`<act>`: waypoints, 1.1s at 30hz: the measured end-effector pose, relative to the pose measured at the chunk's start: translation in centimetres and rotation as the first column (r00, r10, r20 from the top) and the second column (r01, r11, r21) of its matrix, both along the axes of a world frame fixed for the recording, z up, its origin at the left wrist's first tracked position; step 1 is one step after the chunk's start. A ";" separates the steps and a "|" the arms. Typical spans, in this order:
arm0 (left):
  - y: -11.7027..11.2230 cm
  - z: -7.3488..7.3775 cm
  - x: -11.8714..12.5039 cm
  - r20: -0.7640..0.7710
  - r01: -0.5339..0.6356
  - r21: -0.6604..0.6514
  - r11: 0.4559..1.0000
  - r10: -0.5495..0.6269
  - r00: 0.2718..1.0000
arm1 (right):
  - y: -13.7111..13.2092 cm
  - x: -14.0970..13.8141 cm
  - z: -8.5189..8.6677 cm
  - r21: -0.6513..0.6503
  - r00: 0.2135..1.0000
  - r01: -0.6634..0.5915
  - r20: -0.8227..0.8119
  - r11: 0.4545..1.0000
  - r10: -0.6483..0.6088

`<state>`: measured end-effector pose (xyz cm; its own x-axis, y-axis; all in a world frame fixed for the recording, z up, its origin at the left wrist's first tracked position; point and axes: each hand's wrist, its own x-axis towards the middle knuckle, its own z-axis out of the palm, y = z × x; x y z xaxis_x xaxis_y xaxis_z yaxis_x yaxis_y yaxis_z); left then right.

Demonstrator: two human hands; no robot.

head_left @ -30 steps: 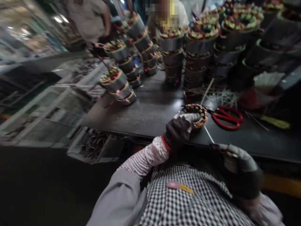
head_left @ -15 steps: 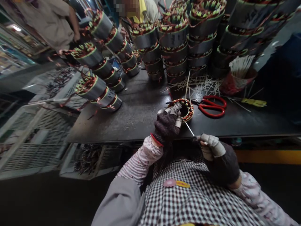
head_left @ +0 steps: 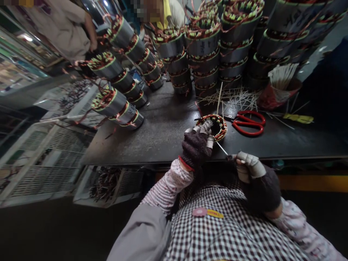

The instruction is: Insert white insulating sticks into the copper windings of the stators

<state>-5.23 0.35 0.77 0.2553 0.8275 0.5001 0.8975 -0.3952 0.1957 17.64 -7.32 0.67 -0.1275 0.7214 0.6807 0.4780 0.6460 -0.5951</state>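
Observation:
A motor stator [head_left: 221, 134] with red and green-yellow windings around a dark centre lies near the table's front edge. My left hand [head_left: 198, 143], in a dark glove with wrapped fingertips, grips its left rim, fingers curled over the windings. From the stator's near side a thin white tie [head_left: 222, 148] runs taut toward me. Its end is pinched in the fingers of my right hand [head_left: 251, 170], just past the table edge. Another pale strip [head_left: 219, 98] sticks up behind the stator. Red-handled scissors [head_left: 249, 123] lie just right of it.
Stacked stators [head_left: 202, 43] line the back and left of the dark table [head_left: 122, 145]. Loose white strips [head_left: 236, 96] lie behind the scissors, beside a red cup [head_left: 277, 96] of more strips. Plastic crates [head_left: 51, 163] stand lower left. Two people [head_left: 65, 29] are across the table.
The whole view has shifted slightly, so everything sits a little farther right. Both hands keep the same hold, and the white tie stays taut between the stator and my right hand.

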 end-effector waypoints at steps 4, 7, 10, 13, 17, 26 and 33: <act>-0.2 -0.1 0.3 0.013 -0.043 -0.037 0.998 0.044 0.999 | 0.4 -1.1 1.2 0.140 0.991 0.046 0.117 0.989 -0.063; -0.1 -0.1 0.4 0.036 -0.051 -0.045 0.998 0.053 0.998 | 0.2 -1.3 2.0 0.191 0.988 0.062 0.127 0.980 -0.087; -0.1 -0.1 0.5 0.044 -0.039 -0.033 0.999 0.040 0.998 | 0.1 -1.3 2.4 0.194 0.982 0.088 0.149 0.977 -0.118; -0.2 -0.3 0.6 0.052 -0.049 -0.020 0.999 0.050 0.997 | -0.1 -1.3 2.7 0.175 0.979 0.101 0.157 0.979 -0.129; -0.6 -0.9 1.2 0.020 -0.085 0.007 0.996 0.085 0.996 | -0.2 -1.2 3.0 0.187 0.984 0.094 0.128 0.978 -0.120; -1.6 -1.2 1.7 0.097 -0.105 -0.020 0.994 0.107 0.990 | 0.1 -1.4 2.6 0.184 0.986 0.104 0.112 0.977 -0.125; -1.7 1.2 0.9 0.142 -0.026 -0.041 0.999 0.032 0.989 | 0.9 -1.3 1.2 0.132 0.997 0.035 0.060 0.991 -0.043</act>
